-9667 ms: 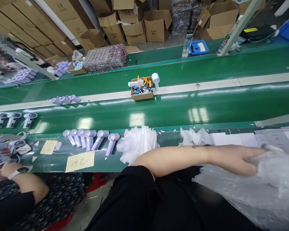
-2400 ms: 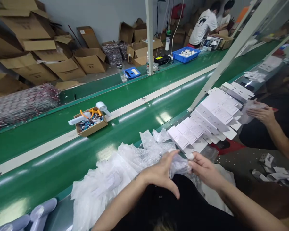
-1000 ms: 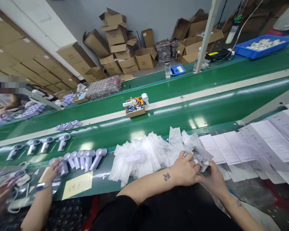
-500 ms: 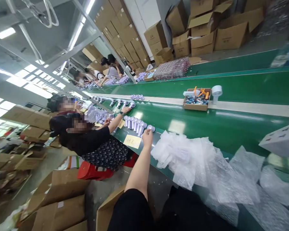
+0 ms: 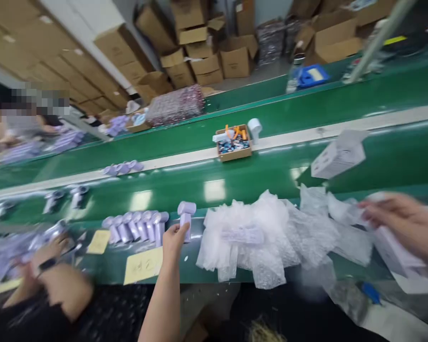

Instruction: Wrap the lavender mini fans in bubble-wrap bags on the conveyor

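Observation:
My left hand [image 5: 173, 242] is closed on the handle of a lavender hair-dryer-shaped device [image 5: 186, 209], holding it upright above the belt's near edge. Just left of it, several similar lavender devices [image 5: 137, 225] stand in a leaning row. To the right lies a heap of bubble-wrap bags [image 5: 249, 228], with a lavender piece [image 5: 244, 235] on top. My right hand [image 5: 399, 216], smeared by motion, is at the far right beside a white box-like thing [image 5: 395, 251]. Whether its fingers hold anything does not show clearly.
Yellow paper notes [image 5: 143, 265] lie at the near edge. A small carton of mixed parts [image 5: 235, 153] sits on the pale strip, with a white device [image 5: 255, 128] beside it. A white box [image 5: 338, 156] stands on the green belt. A co-worker's hands [image 5: 52, 254] are at far left.
My view has swung to the right. My left hand has lifted the lavender device away from the row, and my right hand has come into view at the right.

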`<state>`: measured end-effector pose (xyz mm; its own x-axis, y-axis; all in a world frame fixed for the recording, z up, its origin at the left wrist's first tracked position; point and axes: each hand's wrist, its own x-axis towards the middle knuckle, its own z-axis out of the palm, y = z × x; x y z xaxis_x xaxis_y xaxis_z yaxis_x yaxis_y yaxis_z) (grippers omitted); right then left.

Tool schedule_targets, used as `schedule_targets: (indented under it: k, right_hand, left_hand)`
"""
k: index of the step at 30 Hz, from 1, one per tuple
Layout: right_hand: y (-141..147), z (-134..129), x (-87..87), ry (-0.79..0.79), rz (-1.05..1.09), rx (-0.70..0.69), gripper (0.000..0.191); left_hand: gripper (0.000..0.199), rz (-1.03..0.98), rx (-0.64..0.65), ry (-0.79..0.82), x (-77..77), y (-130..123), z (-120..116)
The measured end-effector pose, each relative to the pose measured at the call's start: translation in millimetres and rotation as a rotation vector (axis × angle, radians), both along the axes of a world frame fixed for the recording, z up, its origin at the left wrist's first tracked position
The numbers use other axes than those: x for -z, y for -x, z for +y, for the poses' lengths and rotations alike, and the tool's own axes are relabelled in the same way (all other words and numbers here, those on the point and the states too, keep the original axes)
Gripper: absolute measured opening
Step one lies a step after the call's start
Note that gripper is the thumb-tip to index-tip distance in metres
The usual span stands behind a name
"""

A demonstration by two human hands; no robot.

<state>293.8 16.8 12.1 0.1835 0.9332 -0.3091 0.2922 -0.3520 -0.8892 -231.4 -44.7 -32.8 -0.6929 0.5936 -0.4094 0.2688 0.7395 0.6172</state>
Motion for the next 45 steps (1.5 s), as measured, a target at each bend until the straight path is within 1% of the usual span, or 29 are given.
schedule_targets:
  k: [1, 2, 3, 4, 6, 8, 9, 10, 11, 12, 13, 14, 16, 17, 19, 21, 23, 24, 27, 29, 30, 32, 33, 34, 36, 38, 41, 43, 45]
  right_hand:
    - [8, -20, 3.5, 0.141, 0.155, -0.135, 0.035]
    - [21, -39, 10.0, 0.295, 0.309, -0.214, 0.036]
    - [36, -56, 18.4, 0.376, 0.457, -0.229, 0.038]
    - [51, -69, 27.4, 0.374, 0.610, -0.217, 0.041]
    - [70, -85, 43.2, 0.275, 0.861, -0.114, 0.050]
    - [67, -90, 51.8, 0.201, 0.967, 0.120, 0.047]
    - [56, -91, 53.3, 0.180, 0.972, 0.263, 0.043]
    - [41, -92, 53.3, 0.162, 0.956, 0.393, 0.038]
    - [23, -94, 52.5, 0.148, 0.935, 0.492, 0.035]
    - [5, -97, 51.2, 0.141, 0.913, 0.550, 0.033]
    - [-13, -102, 50.0, 0.152, 0.895, 0.563, 0.035]
    - [-28, -107, 49.0, 0.188, 0.882, 0.542, 0.038]
    - [-49, -118, 48.8, 0.310, 0.874, 0.460, 0.044]
    - [-55, -124, 49.7, 0.361, 0.882, 0.422, 0.047]
    - [-61, -132, 53.6, 0.428, 0.910, 0.359, 0.049]
    - [-63, -136, 60.5, 0.476, 0.956, 0.310, 0.050]
    - [-64, -135, 70.7, 0.525, 1.011, 0.272, 0.048]
    - [-64, -133, 76.9, 0.548, 1.034, 0.266, 0.045]
    - [-61, -123, 96.7, 0.559, 1.041, 0.311, 0.035]
    - [-59, -116, 107.4, 0.536, 1.021, 0.358, 0.029]
    - [-59, -113, 111.2, 0.522, 1.016, 0.377, 0.029]
    - [-59, -108, 115.3, 0.510, 1.025, 0.389, 0.028]
    - [-60, -107, 115.8, 0.506, 1.035, 0.382, 0.028]
    - [-61, -105, 115.4, 0.503, 1.043, 0.368, 0.029]
    - [-62, -99, 112.9, 0.498, 1.059, 0.314, 0.029]
    - [-59, -89, 109.1, 0.488, 1.083, 0.240, 0.032]
    - [-51, -67, 101.3, 0.473, 1.148, 0.108, 0.040]
    - [-46, -51, 94.5, 0.454, 1.195, 0.015, 0.045]
    - [-45, -40, 86.7, 0.430, 1.192, -0.047, 0.048]
  left_hand:
    - [0.036, -0.202, -0.008, -0.148, -7.7, -24, 3]
    - [0.039, -0.403, 0.038, -0.249, -15.0, -56, 4]
    - [0.040, -0.558, 0.112, -0.288, -21.3, -94, 4]
    - [0.039, -0.682, 0.211, -0.274, -25.5, -136, 3]
    - [0.037, -0.832, 0.406, -0.179, -25.5, -223, 0]
    - [0.038, -0.934, 0.648, -0.049, -15.1, -296, 8]
    - [0.039, -0.931, 0.786, 0.004, -7.7, -322, 20]
    - [0.044, -0.829, 0.880, 0.043, -0.1, -342, 36]
    - [0.047, -0.629, 0.927, 0.041, 7.1, -355, 57]
    - [0.044, -0.358, 0.956, -0.013, 13.4, -365, 82]
    - [0.041, -0.096, 0.982, -0.049, 19.0, -371, 108]
    - [0.039, -0.005, 0.982, -0.047, 24.0, -376, 134]
    - [0.033, 0.082, 1.036, -0.011, 34.0, -384, 175]
    - [0.034, 0.090, 1.073, 0.021, 39.3, -388, 189]
    - [0.034, 0.129, 1.158, 0.078, 49.5, -391, 206]
    - [0.023, 0.171, 1.224, 0.116, 55.1, -389, 214]
    - [0.015, 0.214, 1.259, 0.135, 52.6, -383, 220]
    - [0.018, 0.237, 1.259, 0.142, 48.5, -379, 222]
    - [0.033, 0.390, 1.206, 0.036, 34.0, -377, 213]
    - [0.030, 0.453, 1.210, -0.069, 32.1, -386, 189]
    - [0.027, 0.444, 1.236, -0.093, 35.3, -392, 173]
    - [0.033, 0.314, 1.328, 0.024, 49.0, -404, 139]
    - [0.038, 0.257, 1.316, 0.095, 57.9, -408, 125]
    - [0.037, 0.206, 1.299, 0.151, 66.9, -410, 115]
    - [0.024, 0.132, 1.253, 0.199, 81.3, -409, 106]
    - [0.014, 0.062, 1.231, 0.180, 87.0, -403, 108]
    - [0.012, -0.078, 1.203, 0.123, 79.1, -393, 115]
    - [0.013, -0.173, 1.198, 0.084, 66.4, -389, 113]
    - [0.012, -0.323, 1.107, 0.013, 51.1, -387, 106]
